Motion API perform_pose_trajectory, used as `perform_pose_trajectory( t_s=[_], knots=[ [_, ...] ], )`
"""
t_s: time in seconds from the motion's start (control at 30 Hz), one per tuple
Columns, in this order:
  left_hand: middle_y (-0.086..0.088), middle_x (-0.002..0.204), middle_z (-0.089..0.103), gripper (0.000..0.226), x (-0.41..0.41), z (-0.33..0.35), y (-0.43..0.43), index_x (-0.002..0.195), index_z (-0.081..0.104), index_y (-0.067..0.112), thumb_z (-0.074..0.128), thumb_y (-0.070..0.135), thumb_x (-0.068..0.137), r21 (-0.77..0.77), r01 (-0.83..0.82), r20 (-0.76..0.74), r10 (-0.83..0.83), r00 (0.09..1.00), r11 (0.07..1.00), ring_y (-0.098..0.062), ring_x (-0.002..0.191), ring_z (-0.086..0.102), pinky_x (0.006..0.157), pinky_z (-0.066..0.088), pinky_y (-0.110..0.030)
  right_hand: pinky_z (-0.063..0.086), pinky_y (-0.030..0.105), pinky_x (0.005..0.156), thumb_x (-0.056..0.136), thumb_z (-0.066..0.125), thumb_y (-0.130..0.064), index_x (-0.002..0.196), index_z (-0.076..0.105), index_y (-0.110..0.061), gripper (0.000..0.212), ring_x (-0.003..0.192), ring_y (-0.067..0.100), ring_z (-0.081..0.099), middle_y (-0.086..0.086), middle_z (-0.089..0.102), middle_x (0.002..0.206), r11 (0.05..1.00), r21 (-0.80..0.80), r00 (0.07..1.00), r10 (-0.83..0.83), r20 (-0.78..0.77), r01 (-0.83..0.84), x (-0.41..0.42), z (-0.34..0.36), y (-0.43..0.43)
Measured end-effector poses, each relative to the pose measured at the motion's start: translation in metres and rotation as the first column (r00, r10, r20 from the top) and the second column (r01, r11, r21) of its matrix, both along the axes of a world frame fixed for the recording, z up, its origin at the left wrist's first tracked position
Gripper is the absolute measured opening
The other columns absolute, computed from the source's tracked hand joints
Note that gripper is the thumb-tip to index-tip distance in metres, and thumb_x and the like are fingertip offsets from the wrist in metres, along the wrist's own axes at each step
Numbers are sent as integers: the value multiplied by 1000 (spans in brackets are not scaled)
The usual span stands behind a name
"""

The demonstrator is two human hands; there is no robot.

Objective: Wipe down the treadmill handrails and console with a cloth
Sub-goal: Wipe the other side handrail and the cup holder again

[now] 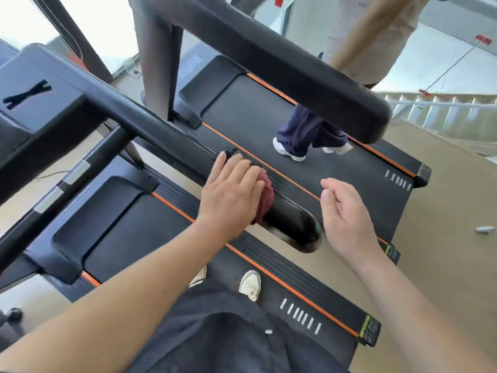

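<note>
A black treadmill handrail (pixel 166 135) runs from the console (pixel 35 109) at the left down to its rounded end (pixel 298 227) in the middle. My left hand (pixel 231 195) lies flat on top of the rail near that end, pressing a dark red cloth (pixel 265 200) against it; the cloth bulges out under my fingers on the rail's right side. My right hand (pixel 347 214) hovers to the right of the rail end, fingers loosely curled, holding nothing.
Below lies my treadmill's belt (pixel 150 230) with orange trim, and my shoes (pixel 250 285). Another person (pixel 304 135) walks on the neighbouring treadmill, whose thick handrail (pixel 295 71) crosses the top. The tan floor (pixel 443 265) and a stair railing (pixel 441 109) are at the right.
</note>
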State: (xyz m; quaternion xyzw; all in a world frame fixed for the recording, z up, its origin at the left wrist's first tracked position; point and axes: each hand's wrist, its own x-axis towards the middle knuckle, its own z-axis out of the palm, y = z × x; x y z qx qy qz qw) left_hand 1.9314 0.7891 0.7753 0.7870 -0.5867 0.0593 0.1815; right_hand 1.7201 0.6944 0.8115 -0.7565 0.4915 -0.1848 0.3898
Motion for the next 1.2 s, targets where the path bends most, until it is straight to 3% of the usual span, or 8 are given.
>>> perform_pose_trajectory(
  t_s=[0.07, 0.23, 0.33, 0.5, 0.67, 0.83, 1.03, 1.2],
  knots=[
    [-6, 110, 66, 22, -32, -1, -4, 104, 69, 12, 50, 22, 103, -15, -70, -57, 69, 996, 997, -34, 123, 57, 123, 24, -48, 36, 35, 118, 106, 45, -15, 136, 60, -12, 33, 134, 5, 46, -3, 54, 139, 999, -29, 1000, 15, 16, -15, 4, -1, 0],
    [-5, 122, 69, 30, -67, -3, -4, 118, 71, 10, 51, 18, 97, -109, 388, -234, -403, 885, 915, -29, 125, 59, 121, 30, -46, 38, 30, 114, 104, 43, -6, 139, 57, -7, 37, 132, 5, 50, 0, 58, 140, 972, -111, 978, 208, 1, -207, 18, 2, 13],
    [-3, 130, 68, 30, -33, 2, 14, 121, 71, 10, 52, 11, 98, -162, 427, -284, -457, 843, 890, -23, 132, 57, 122, 30, -48, 35, 28, 118, 108, 42, -15, 148, 50, -14, 41, 139, -1, 43, -8, 52, 148, 936, -26, 936, 352, 20, -352, 31, 3, 28],
    [-12, 141, 61, 35, 10, -18, 63, 120, 72, 6, 61, 1, 87, -193, 199, -259, -246, 934, 961, -29, 137, 54, 119, 35, -54, 41, 43, 111, 103, 29, -47, 152, 41, -7, 64, 137, 25, 50, 9, 51, 151, 890, -203, 858, 299, -418, -409, 72, -18, 41],
    [-12, 115, 68, 25, 64, -23, 87, 107, 74, 3, 59, -5, 88, -214, 7, -272, -66, 960, 977, -34, 105, 63, 107, 46, -48, 53, 45, 67, 101, 15, -49, 117, 59, -7, 64, 84, 38, 64, 13, 66, 98, 873, -241, 699, 147, -700, -424, 115, -25, 33],
    [1, 94, 67, 20, 103, -19, 94, 102, 73, 8, 62, -3, 90, -163, -126, -414, 48, 909, 978, -23, 84, 59, 75, 52, -35, 50, 44, 74, 102, 10, -50, 101, 60, -14, 62, 95, 36, 66, 8, 68, 102, 888, -200, 707, 176, -684, -415, 198, -18, 25],
    [11, 98, 72, 22, 144, -16, 112, 107, 74, 18, 64, 6, 92, 33, -298, -557, 265, 787, 954, -9, 89, 63, 79, 48, -18, 46, 47, 86, 106, 20, -53, 116, 57, -11, 57, 111, 39, 62, 13, 63, 121, 885, -128, 746, 290, -600, -447, 312, -19, 27],
    [22, 86, 65, 21, 156, -15, 103, 106, 74, 23, 62, 10, 94, 126, -298, -663, 304, 685, 946, 7, 75, 58, 73, 41, -8, 42, 42, 102, 99, 31, -69, 143, 47, -26, 63, 129, 32, 55, 5, 60, 141, 882, 73, 761, 442, -475, -466, 287, -14, 3]
  ],
)
